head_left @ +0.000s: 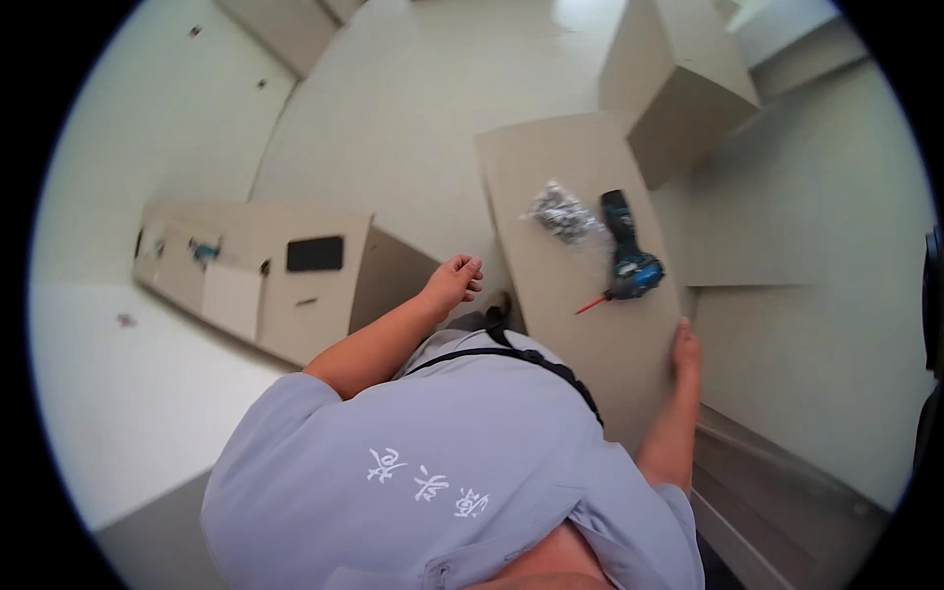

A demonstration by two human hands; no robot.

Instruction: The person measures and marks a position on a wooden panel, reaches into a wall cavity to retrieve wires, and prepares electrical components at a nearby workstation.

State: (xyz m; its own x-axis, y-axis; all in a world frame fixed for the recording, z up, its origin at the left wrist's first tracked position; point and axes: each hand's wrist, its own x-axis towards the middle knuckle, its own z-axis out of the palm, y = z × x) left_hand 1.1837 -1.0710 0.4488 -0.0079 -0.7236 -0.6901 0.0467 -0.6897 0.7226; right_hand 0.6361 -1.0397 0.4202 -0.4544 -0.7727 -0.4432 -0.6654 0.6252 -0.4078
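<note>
My left hand (457,282) hangs in the air in front of my body, its fingers loosely curled and nothing visible in them. My right hand (686,349) lies along the right edge of a long tan board-like surface (551,146), touching it with the fingers stretched forward; part of that hand is blurred. On this surface, ahead of the right hand, a blue and black cordless drill (629,258) lies on its side with a red bit (592,305) pointing left. Beside it rests a clear plastic bag (565,211) of small silvery pieces.
At the left stands another tan surface (339,295) carrying a black flat rectangular item (315,254), a white sheet (232,300) and a small blue tool (205,252). A large tan box-shaped piece (688,103) stands beyond the board. Pale walls (777,231) rise on the right.
</note>
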